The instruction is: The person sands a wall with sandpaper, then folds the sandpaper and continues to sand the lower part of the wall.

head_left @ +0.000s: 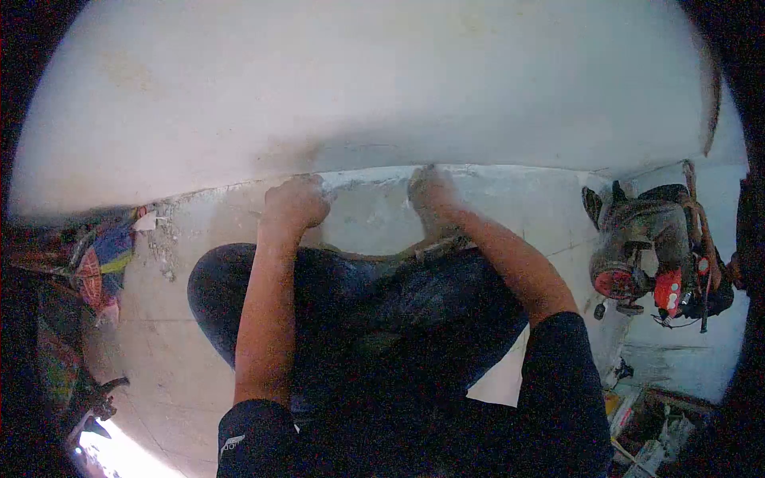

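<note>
My left hand is closed in a fist low against the white wall, where it meets the floor. Level with it, my right hand is curled at the same joint, slightly blurred, knuckles toward the wall. Whatever either hand holds is hidden behind the fingers. Between the hands, a whitish, dusty strip runs along the wall's foot, over pale floor tiles. My folded legs in dark trousers lie just below both hands.
At right stands a dark wheeled machine with red parts, near the wall corner. A box of odds and ends sits lower right. Colourful bags lie at the left. Crumbly debris dots the floor left of me.
</note>
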A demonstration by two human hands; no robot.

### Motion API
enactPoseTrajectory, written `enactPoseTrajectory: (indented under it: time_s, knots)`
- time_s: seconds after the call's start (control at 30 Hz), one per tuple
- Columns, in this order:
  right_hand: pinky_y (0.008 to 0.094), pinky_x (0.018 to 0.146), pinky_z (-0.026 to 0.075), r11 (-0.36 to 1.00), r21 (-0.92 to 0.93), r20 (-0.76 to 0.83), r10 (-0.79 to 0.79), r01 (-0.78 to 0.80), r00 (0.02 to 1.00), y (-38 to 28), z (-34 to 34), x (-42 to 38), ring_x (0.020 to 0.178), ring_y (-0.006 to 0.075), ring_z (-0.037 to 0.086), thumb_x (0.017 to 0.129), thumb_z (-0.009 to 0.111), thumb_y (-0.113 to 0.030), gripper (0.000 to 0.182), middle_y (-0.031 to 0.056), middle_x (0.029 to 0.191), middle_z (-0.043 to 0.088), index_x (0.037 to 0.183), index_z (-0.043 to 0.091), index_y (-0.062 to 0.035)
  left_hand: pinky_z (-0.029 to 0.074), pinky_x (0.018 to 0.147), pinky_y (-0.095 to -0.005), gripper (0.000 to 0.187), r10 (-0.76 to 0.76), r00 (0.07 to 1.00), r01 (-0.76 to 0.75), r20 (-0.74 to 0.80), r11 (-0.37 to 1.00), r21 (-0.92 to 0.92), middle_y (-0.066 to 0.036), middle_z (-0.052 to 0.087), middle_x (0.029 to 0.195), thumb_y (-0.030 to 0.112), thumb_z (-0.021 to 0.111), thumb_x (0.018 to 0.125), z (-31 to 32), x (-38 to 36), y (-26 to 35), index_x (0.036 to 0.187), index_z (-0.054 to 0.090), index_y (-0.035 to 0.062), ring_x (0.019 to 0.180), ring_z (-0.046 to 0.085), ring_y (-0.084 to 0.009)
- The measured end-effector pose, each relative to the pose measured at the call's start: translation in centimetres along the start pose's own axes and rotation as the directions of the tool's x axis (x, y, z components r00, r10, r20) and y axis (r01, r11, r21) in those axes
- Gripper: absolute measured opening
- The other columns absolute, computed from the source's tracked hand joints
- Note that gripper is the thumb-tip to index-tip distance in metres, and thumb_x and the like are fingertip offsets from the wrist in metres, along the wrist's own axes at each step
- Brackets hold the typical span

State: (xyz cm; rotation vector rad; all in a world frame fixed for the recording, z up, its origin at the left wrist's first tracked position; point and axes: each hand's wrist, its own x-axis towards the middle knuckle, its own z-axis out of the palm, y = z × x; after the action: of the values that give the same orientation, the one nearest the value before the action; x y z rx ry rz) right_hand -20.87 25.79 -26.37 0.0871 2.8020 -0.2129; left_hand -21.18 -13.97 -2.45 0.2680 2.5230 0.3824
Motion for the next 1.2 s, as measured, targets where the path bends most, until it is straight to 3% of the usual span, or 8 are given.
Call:
enactPoseTrajectory:
  time_s: [0.27,0.4,0.53,0.67,0.77,0.97,1.1,1.2]
  knots:
    - [0.0573,0.104,0.046,0.98,0.197,0.018,-0.026,0.022,0.999,-4.7,-4.9,-2.9,0.121,0.0442,0.059,0.093,0.066,-0.038,0.05,0.0235,0.13,0.063,0.129,0.065,-0.0031,0.05,0.101,-0.0533,0.051,0.024,0.997,-0.02,-0.074,0.998,0.063,-0.014,0.07,0.13,0.052,0.055,0.101,1.6,0.8,-0.8,0.131,0.066,0.0129,0.122,0.066,-0.0349]
    - [0.0568,0.103,0.047,0.998,-0.063,0.077,-0.023,0.027,0.997,2.9,-4.8,-1.6,0.121,0.044,0.059,0.093,0.067,-0.038,0.049,0.0234,0.131,0.062,0.127,0.066,-0.0034,0.05,0.102,-0.0532,0.05,0.01,1.0,-0.01,0.005,0.999,0.032,-0.014,0.07,0.131,0.051,0.054,0.101,0.4,0.4,-0.4,0.131,0.066,0.0122,0.123,0.065,-0.0349]
    - [0.0562,0.103,0.047,0.879,-0.473,-0.097,-0.122,0.062,0.988,15.6,8.9,5.8,0.121,0.0437,0.059,0.093,0.068,-0.038,0.048,0.0233,0.132,0.061,0.126,0.067,-0.0037,0.05,0.103,-0.0538,0.051,-0.011,1.0,0.011,-0.006,1.0,0.017,-0.014,0.07,0.131,0.052,0.055,0.1,0.3,0.6,-0.3,0.129,0.067,0.012,0.124,0.065,-0.0346]
    - [0.0543,0.101,0.048,0.965,0.234,-0.326,-0.035,0.117,0.945,4.4,4.9,3.7,0.12,0.0439,0.06,0.093,0.066,-0.036,0.048,0.0275,0.127,0.062,0.122,0.066,0.0028,0.049,0.104,-0.0538,0.053,-0.01,0.999,0.009,0.052,1.0,0.025,-0.014,0.068,0.134,0.053,0.054,0.1,0.3,1.1,-0.4,0.132,0.066,0.0123,0.125,0.064,-0.0338]
    - [0.0549,0.102,0.047,0.987,0.058,0.041,0.146,-0.148,0.988,-1.5,-1.4,2.2,0.121,0.0451,0.059,0.092,0.067,-0.036,0.05,0.0284,0.129,0.062,0.128,0.065,-0.0014,0.048,0.105,-0.054,0.054,0.001,1.0,-0.001,-0.015,1.0,0.021,-0.014,0.067,0.136,0.054,0.054,0.1,0.9,1.2,-0.8,0.134,0.064,0.0126,0.126,0.064,-0.0333]
    - [0.0544,0.109,0.044,0.974,0.218,-0.101,0.079,-0.056,0.992,-5.8,2.2,1.7,0.127,0.0459,0.056,0.089,0.067,-0.038,0.052,0.0272,0.132,0.062,0.132,0.066,-0.0079,0.049,0.104,-0.0545,0.055,-0.007,0.998,0.006,0.067,1.0,0.019,-0.014,0.068,0.135,0.054,0.053,0.101,-0.3,1.6,-0.4,0.134,0.064,0.0115,0.126,0.064,-0.0343]
    - [0.0521,0.111,0.043,0.931,0.362,0.074,0.028,-0.053,0.997,-9.6,-8.4,-3.1,0.129,0.0445,0.056,0.087,0.068,-0.033,0.056,0.0264,0.135,0.061,0.137,0.063,-0.0081,0.049,0.104,-0.0552,0.055,0.035,0.991,-0.036,0.129,0.999,0.005,-0.015,0.068,0.135,0.054,0.053,0.101,-0.4,2.2,-0.9,0.134,0.065,0.0105,0.127,0.064,-0.0349]
    - [0.0601,0.11,0.044,0.977,0.204,0.094,-0.076,0.055,0.993,-6.7,-11.2,-3.5,0.138,0.0462,0.049,0.097,0.06,-0.052,0.063,0.0211,0.147,0.055,0.148,0.054,-0.0168,0.049,0.103,-0.0555,0.054,-0.042,0.991,0.044,0.13,0.999,-0.017,-0.016,0.068,0.135,0.052,0.053,0.101,-1.1,1.9,-0.4,0.132,0.066,0.0102,0.127,0.064,-0.0349]
